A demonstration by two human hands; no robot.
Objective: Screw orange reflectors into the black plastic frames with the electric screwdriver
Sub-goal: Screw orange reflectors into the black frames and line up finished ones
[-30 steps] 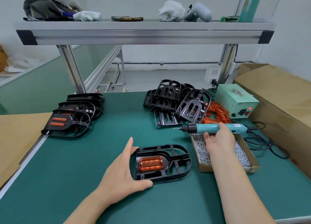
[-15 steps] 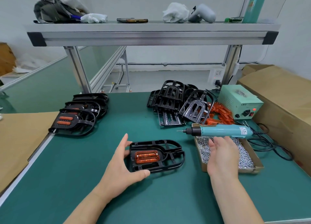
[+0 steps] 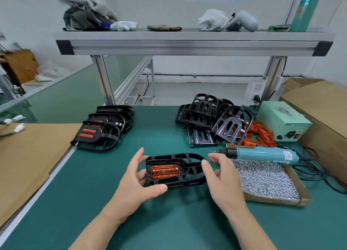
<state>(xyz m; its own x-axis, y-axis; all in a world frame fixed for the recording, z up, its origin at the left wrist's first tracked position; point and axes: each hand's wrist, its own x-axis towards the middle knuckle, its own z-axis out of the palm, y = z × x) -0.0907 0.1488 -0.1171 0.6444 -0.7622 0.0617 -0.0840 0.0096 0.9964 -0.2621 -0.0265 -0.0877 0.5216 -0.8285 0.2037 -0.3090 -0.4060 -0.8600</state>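
Left hand: the left hand (image 3: 137, 182) is gripping the squared left end of the black plastic frame (image 3: 169, 158), thumb curling along the near edge, fingers wrapping the far side
Right hand: the right hand (image 3: 223, 176) is pinching the rounded right end of the same frame, thumb lying on top, other fingers curling behind; the index finger is sticking out above the loop
Frame position: sitting between the two hands at the middle of the dark green bench mat (image 3: 90, 197); near edge is looking raised, cannot tell whether the far edge is touching the mat
Reflector: the ribbed orange reflector (image 3: 164, 171) is sitting in the frame's left pocket, a small bright dot showing at each end
Screwdriver: the teal electric screwdriver (image 3: 262, 153) is lying unheld across the far rim of the shallow cardboard tray of silver screws (image 3: 272, 200), bit pointing left just beyond the right index finger, black cable trailing right
Tray: lying just right of the right hand
Far left: a stack of black frames with orange reflectors fitted (image 3: 101, 133) is lying on the mat
Far right: a heap of bare black frames (image 3: 208, 116) is leaning together, loose orange reflectors (image 3: 260, 135) piling beside it
Power box: the pale green metal box (image 3: 283, 123) is standing behind the screwdriver
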